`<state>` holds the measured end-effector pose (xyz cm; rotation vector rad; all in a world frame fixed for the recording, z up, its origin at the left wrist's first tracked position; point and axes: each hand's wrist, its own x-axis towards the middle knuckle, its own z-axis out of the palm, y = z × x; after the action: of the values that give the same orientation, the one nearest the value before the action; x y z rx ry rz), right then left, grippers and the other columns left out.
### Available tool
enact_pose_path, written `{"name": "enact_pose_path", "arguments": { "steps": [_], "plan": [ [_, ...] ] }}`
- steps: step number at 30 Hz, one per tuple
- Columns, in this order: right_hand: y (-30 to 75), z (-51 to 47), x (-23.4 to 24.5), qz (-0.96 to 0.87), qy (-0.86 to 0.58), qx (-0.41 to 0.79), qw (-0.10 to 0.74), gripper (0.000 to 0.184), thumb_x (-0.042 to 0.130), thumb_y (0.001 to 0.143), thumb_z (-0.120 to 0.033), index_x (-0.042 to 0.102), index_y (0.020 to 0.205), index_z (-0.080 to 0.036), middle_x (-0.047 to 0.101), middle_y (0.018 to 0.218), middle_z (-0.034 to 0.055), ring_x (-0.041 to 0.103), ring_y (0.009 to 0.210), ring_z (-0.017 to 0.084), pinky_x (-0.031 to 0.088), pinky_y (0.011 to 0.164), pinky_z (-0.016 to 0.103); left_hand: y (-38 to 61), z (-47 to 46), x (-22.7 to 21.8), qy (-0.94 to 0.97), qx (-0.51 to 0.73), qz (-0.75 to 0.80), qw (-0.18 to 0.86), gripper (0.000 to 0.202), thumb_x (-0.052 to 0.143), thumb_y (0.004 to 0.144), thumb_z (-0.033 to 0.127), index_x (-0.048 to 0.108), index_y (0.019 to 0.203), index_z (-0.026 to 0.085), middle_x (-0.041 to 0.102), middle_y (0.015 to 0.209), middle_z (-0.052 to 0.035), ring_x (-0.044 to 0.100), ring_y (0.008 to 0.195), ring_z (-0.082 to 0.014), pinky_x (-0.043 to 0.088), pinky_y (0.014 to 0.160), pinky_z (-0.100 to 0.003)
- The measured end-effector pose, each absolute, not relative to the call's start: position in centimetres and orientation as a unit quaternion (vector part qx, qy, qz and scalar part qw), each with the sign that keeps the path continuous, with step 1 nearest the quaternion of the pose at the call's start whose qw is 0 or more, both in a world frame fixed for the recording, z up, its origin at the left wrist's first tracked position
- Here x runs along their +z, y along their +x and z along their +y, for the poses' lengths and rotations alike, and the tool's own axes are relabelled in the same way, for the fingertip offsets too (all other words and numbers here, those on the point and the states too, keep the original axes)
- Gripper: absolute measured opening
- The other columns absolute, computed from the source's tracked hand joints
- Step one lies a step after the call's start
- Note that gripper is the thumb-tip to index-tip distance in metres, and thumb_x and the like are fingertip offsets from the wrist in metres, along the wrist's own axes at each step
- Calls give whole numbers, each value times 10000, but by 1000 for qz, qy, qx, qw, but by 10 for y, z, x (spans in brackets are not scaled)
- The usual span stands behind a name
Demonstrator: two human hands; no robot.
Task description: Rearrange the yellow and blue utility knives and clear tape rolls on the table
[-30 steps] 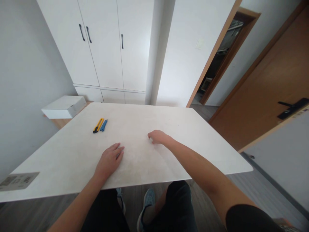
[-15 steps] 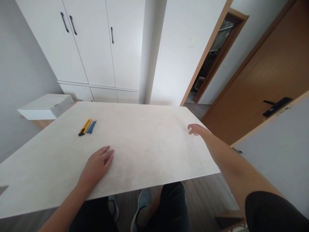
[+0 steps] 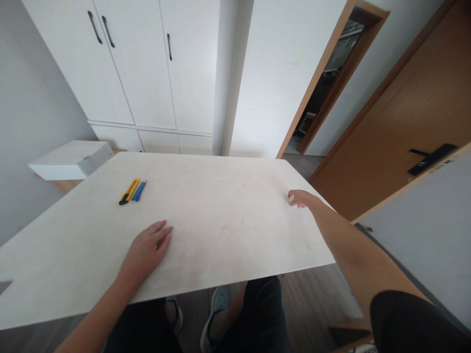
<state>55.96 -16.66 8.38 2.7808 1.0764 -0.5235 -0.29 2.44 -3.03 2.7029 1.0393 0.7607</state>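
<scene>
Fingers of the right hand (image 3: 300, 198) are curled shut around a small whitish object (image 3: 290, 198), of which only a tip pokes out on the thumb side; what it is cannot be told at this size. A second ago this hand pressed the same small object near the middle of the surface (image 3: 228, 220); half a second ago it had swept out to the right edge, and now it sits at nearly the same spot, near the far right corner, knuckles low and touching or just above the top. So the big sideways stroke is over and the hand has settled; judgement: one pass of rubbing or wiping across the top has reached its end at the edge. Faint greyish smudges remain around the centre of the surface, so the work looks partly done at best. Left hand (image 3: 145, 250) lies flat, palm down, fingers spread slightly and gripping nothing, near the front edge left of centre; it has kept that place through all three moments, apparently bracing. Yellow utility knife (image 3: 128, 191) and blue utility knife (image 3: 139, 191) lie side by side, just touching or nearly so, well apart from both hands toward the far left, unmoved. White box (image 3: 71, 164) sits on a lower wooden ledge beyond the left corner. View has tilted slightly rightward compared with a second ago. Person's dark trousers and a grey shoe (image 3: 217, 314) show below the front edge.
</scene>
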Motion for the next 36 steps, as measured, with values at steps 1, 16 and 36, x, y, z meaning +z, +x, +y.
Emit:
{"name": "enact_pose_path", "arguments": {
  "steps": [1, 16, 36],
  "plan": [
    [558, -167, 86, 353, 915, -183, 70, 476, 786, 737, -158, 694, 1203, -193, 645, 657, 9, 602, 520, 160, 453, 532, 259, -3, 24, -30, 900, 253, 347, 74, 521, 385, 973, 528, 769, 1132, 213, 682, 1333, -123, 644, 1228, -295, 485, 1111, -478],
    [403, -170, 57, 596, 798, -40, -80, 443, 496, 1015, -436, 593, 1384, -212, 588, 1442, 133, 592, 1277, 259, 445, 1080, 368, 0, 19, -19, 903, 249, 341, 81, 466, 415, 974, 455, 767, 1138, 197, 685, 1327, -130, 647, 1228, -284, 498, 1104, -464],
    [361, -197, -5, 549, 826, 56, -118, 519, 464, 987, -474, 606, 1397, -189, 552, 1498, 165, 485, 1404, 314, 346, 1176, 514, 3, 9, -14, 902, 237, 356, 61, 387, 448, 972, 357, 743, 1174, 210, 676, 1343, -129, 622, 1267, -292, 476, 1121, -495]
  ]
}}
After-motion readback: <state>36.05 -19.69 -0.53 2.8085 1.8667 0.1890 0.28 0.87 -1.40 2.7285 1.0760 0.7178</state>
